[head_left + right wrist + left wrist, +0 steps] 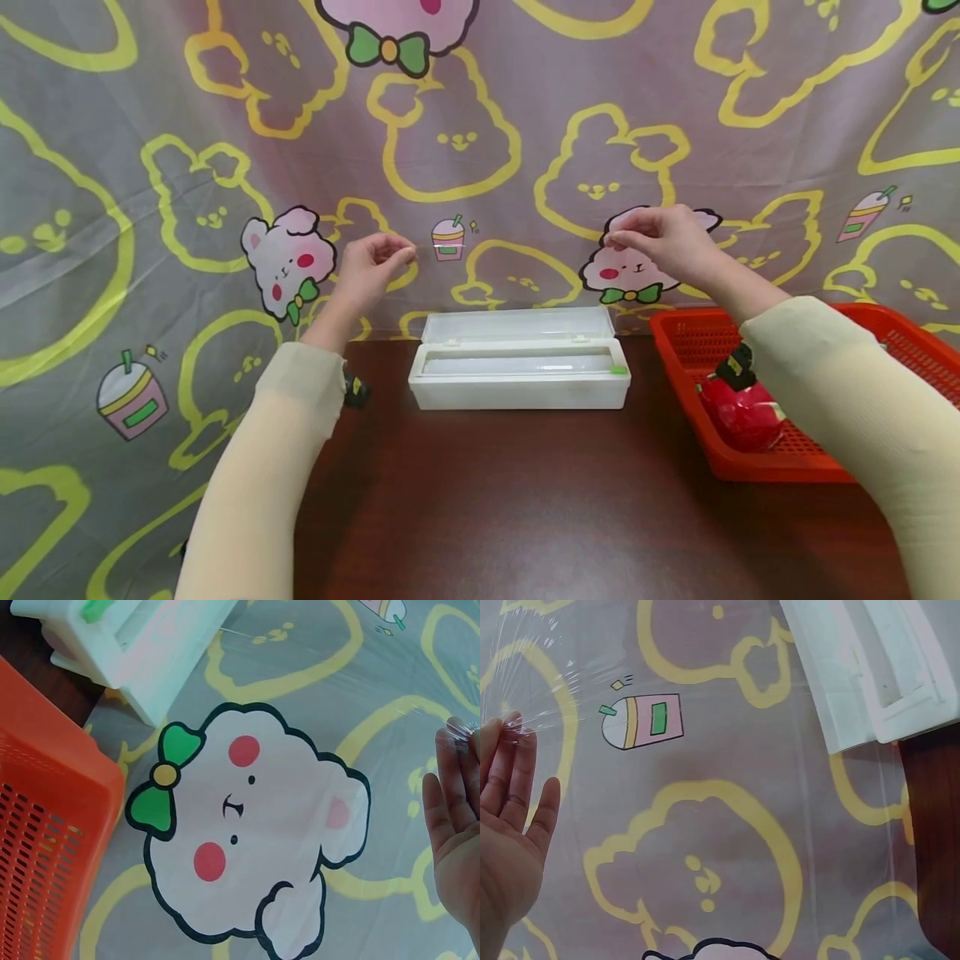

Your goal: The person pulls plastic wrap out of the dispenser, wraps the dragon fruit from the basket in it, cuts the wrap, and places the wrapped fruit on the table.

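A sheet of clear cling film stretches between the two raised hands, its creases fanning out from the left fingertips. My left hand pinches one end between thumb and fingers. At the other end, my right hand pinches a gathered bit of the film. Both hands are up in front of the patterned curtain, higher than the table. Below and between them stands a white cling film dispenser, its clear lid tipped back. A pale roll lies inside, and a green slider sits at the right end.
On the right, a red plastic basket holds a glossy red item with green tips, partly behind the right forearm. The dark brown table runs back to a curtain with yellow cartoon outlines.
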Motion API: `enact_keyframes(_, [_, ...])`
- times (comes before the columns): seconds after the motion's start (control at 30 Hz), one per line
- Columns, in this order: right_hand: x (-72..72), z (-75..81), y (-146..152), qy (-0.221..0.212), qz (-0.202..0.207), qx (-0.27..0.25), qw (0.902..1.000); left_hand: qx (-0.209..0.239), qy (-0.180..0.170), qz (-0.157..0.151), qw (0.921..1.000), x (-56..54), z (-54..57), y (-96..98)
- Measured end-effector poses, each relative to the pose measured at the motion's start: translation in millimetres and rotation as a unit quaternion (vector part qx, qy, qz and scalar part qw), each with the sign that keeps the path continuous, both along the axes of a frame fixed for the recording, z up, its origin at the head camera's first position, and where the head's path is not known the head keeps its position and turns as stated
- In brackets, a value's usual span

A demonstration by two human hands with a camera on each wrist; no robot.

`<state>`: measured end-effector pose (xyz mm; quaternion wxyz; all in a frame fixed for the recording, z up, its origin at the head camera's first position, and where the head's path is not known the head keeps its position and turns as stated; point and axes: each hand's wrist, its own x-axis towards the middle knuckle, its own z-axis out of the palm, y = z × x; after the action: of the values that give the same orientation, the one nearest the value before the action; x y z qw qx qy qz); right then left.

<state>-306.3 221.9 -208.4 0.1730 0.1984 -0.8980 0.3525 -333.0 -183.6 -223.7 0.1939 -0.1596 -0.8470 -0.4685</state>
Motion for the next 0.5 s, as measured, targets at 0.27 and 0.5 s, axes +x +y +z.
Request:
enact_keyframes(0.27, [5.6, 11.9, -3, -0.003, -0.014, -0.006, 0.9999, -0.008, 0.011, 0.008, 0.9999, 0.1, 12.7, 0.9])
enact_keyframes(0.5, [5.7, 21.2, -2, 0.007, -0.013, -0.002, 0.9999, 0.003, 0.015, 0.009, 0.9998, 0.7, 21.6, 2.3])
